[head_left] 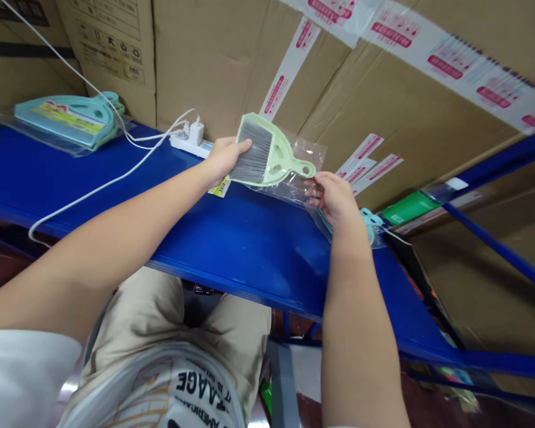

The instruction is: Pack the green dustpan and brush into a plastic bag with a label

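A light green hand brush [282, 156] with grey bristles lies in a clear plastic bag [310, 151], raised above the blue shelf. My left hand [225, 157] is closed on the bristle end, its thumb across the bristles. Near the handle's end, the fingers of my right hand [332, 193] pinch the bag's edge. A yellow label [220, 188] pokes out below my left hand. Whether a dustpan lies under the brush I cannot tell. Behind my right wrist, a light blue handle [371, 219] shows, partly hidden, in clear wrapping on the shelf.
A wrapped light blue dustpan set [66, 119] lies on the blue shelf [249, 238] at the left. White cables [116, 177] run from a power strip [189, 145] across the shelf. Large cardboard boxes [214, 65] stand behind. A green packet [408, 207] lies at the right.
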`<move>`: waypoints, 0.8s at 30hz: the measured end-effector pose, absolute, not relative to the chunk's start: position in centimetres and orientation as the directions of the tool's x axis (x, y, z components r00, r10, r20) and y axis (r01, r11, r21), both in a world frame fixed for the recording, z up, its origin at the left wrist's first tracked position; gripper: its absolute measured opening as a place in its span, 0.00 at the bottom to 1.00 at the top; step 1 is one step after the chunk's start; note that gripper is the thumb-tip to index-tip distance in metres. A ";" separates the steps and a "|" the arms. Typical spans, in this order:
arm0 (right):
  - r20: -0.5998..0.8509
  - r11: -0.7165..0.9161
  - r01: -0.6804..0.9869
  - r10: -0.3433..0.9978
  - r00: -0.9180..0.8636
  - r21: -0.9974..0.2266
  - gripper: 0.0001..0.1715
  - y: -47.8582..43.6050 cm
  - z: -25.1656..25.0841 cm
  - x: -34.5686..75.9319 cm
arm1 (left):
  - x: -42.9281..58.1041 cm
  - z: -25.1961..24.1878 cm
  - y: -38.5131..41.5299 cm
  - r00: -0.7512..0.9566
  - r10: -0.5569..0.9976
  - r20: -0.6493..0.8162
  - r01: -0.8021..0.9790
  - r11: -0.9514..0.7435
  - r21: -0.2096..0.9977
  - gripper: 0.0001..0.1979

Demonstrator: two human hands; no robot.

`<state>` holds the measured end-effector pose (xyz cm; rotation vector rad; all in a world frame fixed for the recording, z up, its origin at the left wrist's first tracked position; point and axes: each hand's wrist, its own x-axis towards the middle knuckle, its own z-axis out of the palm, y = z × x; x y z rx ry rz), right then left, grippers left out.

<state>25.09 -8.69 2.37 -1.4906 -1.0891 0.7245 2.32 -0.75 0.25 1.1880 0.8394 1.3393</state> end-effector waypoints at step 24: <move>-0.033 -0.023 -0.028 0.909 0.416 -0.999 0.09 -8.4 1.7 25.2 | 2.4 0.6 -1.0 0.232 0.973 0.004 -0.315 0.071 0.946 0.13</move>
